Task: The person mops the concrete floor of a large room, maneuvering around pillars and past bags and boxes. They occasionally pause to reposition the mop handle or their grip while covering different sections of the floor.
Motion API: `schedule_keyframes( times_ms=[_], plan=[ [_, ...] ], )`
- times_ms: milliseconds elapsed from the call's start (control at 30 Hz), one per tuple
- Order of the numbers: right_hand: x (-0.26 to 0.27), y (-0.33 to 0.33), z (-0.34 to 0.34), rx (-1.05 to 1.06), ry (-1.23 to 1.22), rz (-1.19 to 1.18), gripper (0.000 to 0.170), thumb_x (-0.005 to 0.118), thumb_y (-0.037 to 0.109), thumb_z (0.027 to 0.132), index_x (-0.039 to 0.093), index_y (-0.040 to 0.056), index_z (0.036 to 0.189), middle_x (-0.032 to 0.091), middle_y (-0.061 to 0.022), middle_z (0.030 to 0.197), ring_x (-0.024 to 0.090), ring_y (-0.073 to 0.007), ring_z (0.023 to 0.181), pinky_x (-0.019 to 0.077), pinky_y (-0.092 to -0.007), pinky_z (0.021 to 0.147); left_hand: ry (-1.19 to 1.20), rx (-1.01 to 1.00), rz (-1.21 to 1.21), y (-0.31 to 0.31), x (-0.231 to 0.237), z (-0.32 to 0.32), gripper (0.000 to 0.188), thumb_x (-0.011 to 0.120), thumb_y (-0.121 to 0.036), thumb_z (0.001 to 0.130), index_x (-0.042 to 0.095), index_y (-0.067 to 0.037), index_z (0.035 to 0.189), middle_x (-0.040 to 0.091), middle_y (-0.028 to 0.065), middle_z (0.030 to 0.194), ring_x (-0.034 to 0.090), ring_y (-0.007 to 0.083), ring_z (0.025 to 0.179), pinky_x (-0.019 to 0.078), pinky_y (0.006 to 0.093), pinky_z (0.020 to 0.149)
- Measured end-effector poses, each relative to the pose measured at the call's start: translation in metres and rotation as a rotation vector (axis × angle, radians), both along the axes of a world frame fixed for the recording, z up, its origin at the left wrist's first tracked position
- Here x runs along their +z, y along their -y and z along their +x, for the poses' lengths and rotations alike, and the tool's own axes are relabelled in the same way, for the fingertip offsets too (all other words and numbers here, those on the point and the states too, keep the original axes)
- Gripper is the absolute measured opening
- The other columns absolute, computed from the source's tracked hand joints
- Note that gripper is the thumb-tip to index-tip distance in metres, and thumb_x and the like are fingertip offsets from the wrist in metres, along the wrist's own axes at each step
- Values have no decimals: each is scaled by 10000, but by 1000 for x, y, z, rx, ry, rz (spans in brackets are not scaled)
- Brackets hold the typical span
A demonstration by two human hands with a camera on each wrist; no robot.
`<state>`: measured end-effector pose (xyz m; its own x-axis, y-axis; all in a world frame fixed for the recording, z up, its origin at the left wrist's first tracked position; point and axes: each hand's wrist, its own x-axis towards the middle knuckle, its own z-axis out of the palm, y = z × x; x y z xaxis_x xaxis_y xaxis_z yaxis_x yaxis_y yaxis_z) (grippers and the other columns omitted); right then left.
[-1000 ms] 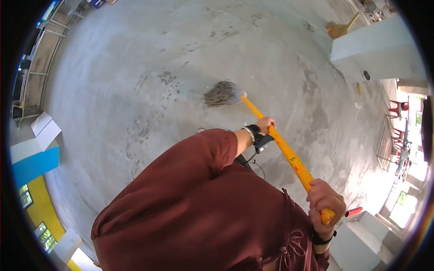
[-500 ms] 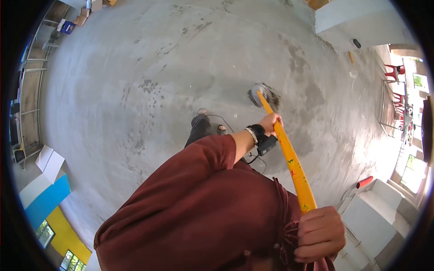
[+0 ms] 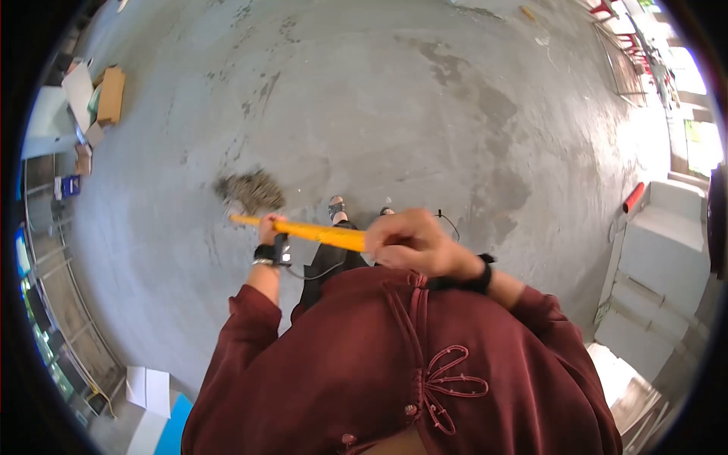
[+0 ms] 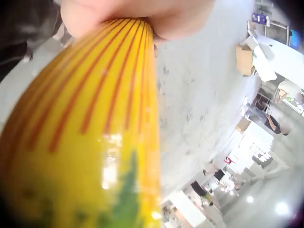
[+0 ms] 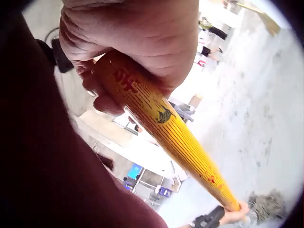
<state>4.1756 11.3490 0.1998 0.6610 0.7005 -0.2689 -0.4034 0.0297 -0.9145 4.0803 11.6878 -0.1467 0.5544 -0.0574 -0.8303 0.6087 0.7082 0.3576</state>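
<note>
A mop with a yellow handle (image 3: 318, 232) reaches across the front of the body, its grey stringy mop head (image 3: 254, 191) on the concrete floor to the left. My left hand (image 3: 271, 227) grips the handle low down, close to the head. Around the upper end of the handle curls my right hand (image 3: 413, 241), in front of the waist. In the left wrist view, fingers (image 4: 180, 16) wrap the striped yellow shaft. The right wrist view shows the palm over the handle's end, with the left hand (image 5: 237, 213) and mop head (image 5: 268, 206) farther down.
Dark damp patches (image 3: 493, 174) mark the concrete floor. Cardboard boxes (image 3: 111, 95) and a metal rack (image 3: 57, 250) line the left side. At right are a white block-like structure (image 3: 652, 265) and a red cylinder (image 3: 634, 197). Both feet (image 3: 337, 206) stand just beyond the handle.
The mop head first went right, then swept far left across the floor. Both hands moved left with the handle, which swung nearly crosswise. The view has turned, and both hands still grip it.
</note>
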Motion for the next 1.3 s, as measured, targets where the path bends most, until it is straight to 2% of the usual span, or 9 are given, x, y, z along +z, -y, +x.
schedule_keyframes(
  times_ms=[167, 267, 333, 500, 533, 700, 933, 1033, 1300],
  plan=[
    [-17, -3, 20, 1, 152, 20, 103, 524, 75, 787, 576, -10, 765, 520, -17, 595, 449, -61, 532, 355, -231, 479, -297, 325, -190, -36, -23, 12, 160, 501, -145, 739, 401, -122, 617, 464, 13, 567, 487, 158, 554, 432, 273, 570],
    [-17, 21, 32, -53, 175, -27, 123, 549, 111, 800, 568, -6, 766, 494, -27, 597, 392, -82, 519, 304, -254, 469, -181, 20, -159, -16, -27, 46, 173, 497, -190, 753, 406, -129, 620, 466, 16, 573, 481, 169, 522, 443, 291, 534],
    [-6, 55, 49, -127, 180, -46, 123, 544, 106, 797, 570, -9, 760, 493, -28, 588, 400, -81, 517, 306, -249, 463, -149, -213, 6, 33, -12, 82, 206, 475, -251, 804, 451, -129, 640, 487, 15, 616, 477, 170, 490, 381, 313, 337],
    [34, 187, 75, -379, 188, -164, 103, 513, 56, 741, 574, -16, 701, 512, -37, 570, 451, -75, 500, 353, -228, 459, -99, -305, -58, 208, -20, 168, 272, 419, -204, 801, 483, -43, 592, 514, 87, 558, 547, 221, 562, 467, 305, 584],
    [43, 217, 77, -446, 231, -169, 84, 512, 45, 715, 568, -9, 683, 520, -44, 572, 459, -85, 497, 361, -232, 461, 42, -533, 191, 255, -15, 182, 265, 412, -195, 793, 493, -32, 602, 513, 105, 572, 539, 237, 554, 458, 325, 559],
    [114, 329, 72, -777, 456, -395, 41, 516, 12, 627, 539, 19, 594, 506, -52, 529, 474, -142, 456, 383, -253, 450, 19, -706, -86, 479, 72, 250, 195, 402, -224, 753, 475, -80, 642, 508, 101, 624, 478, 226, 522, 383, 350, 423],
    [176, 360, 123, -381, 1006, -101, 117, 552, 69, 674, 544, 31, 564, 458, -26, 431, 480, -124, 381, 405, -245, 396, -151, -734, -329, 677, 120, 310, 268, 435, -275, 753, 481, -86, 569, 501, 88, 545, 476, 226, 444, 391, 347, 393],
    [189, 356, 146, -129, 1063, -234, 168, 635, 23, 643, 563, -5, 792, 451, -53, 581, 464, -183, 460, 353, -307, 411, -12, -808, -355, 719, 89, 338, 276, 471, -288, 730, 476, -84, 544, 505, 89, 534, 484, 228, 462, 405, 364, 444],
    [182, 343, 219, -310, 1028, -276, 189, 611, -47, 612, 571, 25, 783, 465, -42, 556, 458, -212, 447, 354, -318, 414, 82, -873, -303, 706, 91, 437, 206, 467, -238, 774, 509, -75, 655, 529, 65, 593, 494, 196, 517, 388, 340, 459]
  ],
)
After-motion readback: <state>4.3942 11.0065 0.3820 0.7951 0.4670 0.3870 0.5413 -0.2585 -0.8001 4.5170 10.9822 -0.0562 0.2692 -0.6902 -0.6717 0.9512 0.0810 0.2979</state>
